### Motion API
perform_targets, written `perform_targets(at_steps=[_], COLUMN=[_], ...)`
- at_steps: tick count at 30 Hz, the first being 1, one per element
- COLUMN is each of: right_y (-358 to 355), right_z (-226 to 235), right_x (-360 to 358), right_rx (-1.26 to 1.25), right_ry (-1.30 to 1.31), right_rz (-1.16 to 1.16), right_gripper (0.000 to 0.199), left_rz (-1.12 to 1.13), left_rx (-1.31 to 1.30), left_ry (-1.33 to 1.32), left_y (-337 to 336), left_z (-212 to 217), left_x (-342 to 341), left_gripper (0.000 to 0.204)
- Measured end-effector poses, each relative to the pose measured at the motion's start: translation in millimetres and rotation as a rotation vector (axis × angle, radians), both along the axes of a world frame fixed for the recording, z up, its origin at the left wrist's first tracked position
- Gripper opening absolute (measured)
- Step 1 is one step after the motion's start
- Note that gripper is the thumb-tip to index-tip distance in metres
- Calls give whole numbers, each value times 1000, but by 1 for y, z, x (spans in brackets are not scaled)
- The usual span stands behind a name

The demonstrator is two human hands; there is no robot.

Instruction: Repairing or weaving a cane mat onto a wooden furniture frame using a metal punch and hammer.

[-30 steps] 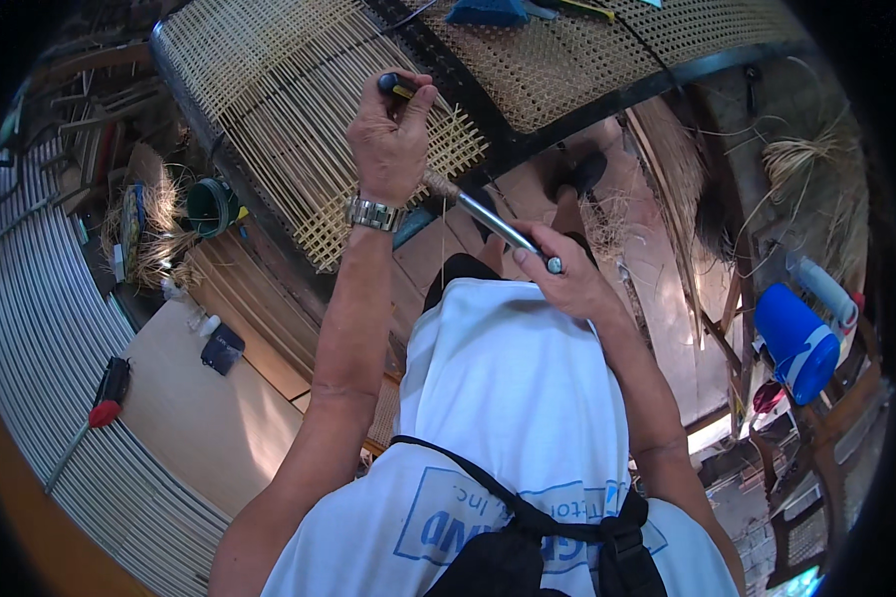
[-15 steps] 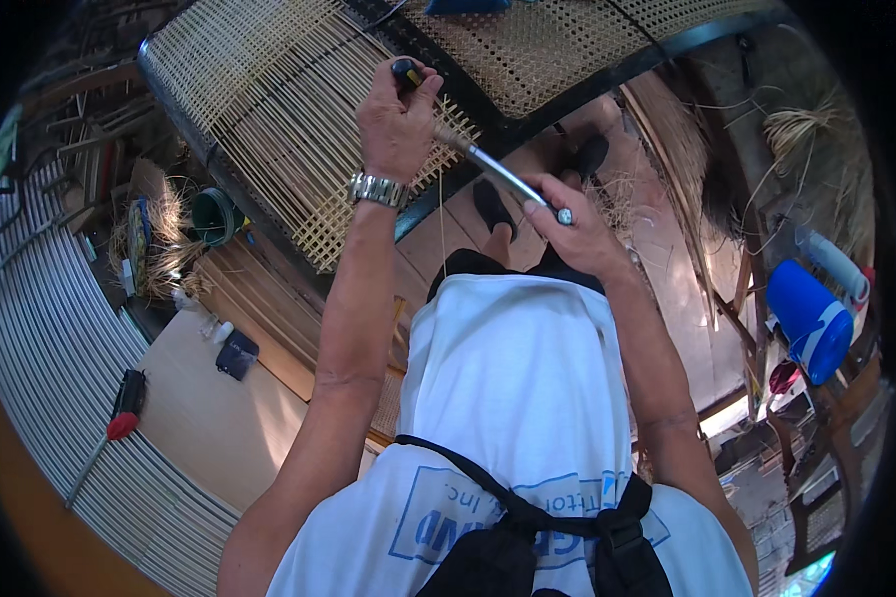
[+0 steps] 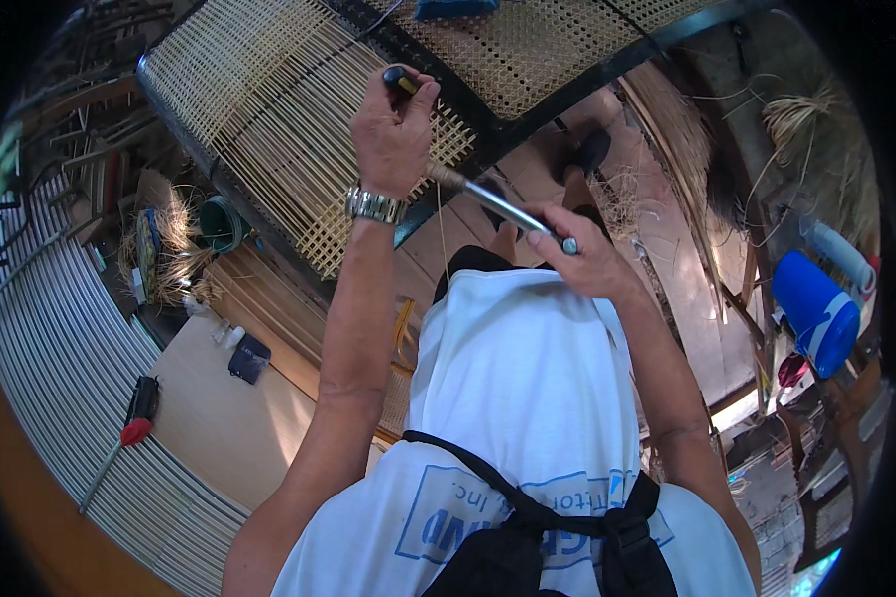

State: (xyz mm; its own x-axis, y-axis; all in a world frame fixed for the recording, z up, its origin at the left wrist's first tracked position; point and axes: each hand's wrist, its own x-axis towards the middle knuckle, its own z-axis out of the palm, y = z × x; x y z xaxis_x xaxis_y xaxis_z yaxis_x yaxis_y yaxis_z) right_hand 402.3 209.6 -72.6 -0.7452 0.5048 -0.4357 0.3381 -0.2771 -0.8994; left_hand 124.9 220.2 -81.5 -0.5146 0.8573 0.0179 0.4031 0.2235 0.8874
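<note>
My left hand is closed round a screwdriver-like tool with a dark, yellow-marked handle. Its tip is hidden behind the hand, which is over the woven cane panel in a black frame. Loose strands cross that panel, and its lower edge has an open basket weave. In my right hand is a silvery metal rod with a brownish far end, slanting up toward my left wrist. That brown end is close beside the wrist; contact cannot be made out.
A second cane panel adjoins at the upper right. Dried strands and a blue container lie at the right. Left are a green bucket, a pale board and a red-and-black tool. Someone's dark shoe shows below the frame.
My left hand has shifted slightly left and down with its tool. My right hand has dropped a little, the metal rod with it. The whole view has shifted slightly.
</note>
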Motion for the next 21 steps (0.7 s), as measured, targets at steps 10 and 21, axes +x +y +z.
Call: perform_targets(at_steps=[10,21], right_y=[-8,-21], right_z=[-10,-11], right_x=[0,4], right_rx=[28,66], right_ry=[-30,31], right_rz=[-54,19], right_gripper=[40,42], left_rz=[17,2], left_rx=[-76,-75], left_ry=[100,74], left_y=[-14,-22], left_z=[-13,-21], left_x=[13,14], left_gripper=[19,17])
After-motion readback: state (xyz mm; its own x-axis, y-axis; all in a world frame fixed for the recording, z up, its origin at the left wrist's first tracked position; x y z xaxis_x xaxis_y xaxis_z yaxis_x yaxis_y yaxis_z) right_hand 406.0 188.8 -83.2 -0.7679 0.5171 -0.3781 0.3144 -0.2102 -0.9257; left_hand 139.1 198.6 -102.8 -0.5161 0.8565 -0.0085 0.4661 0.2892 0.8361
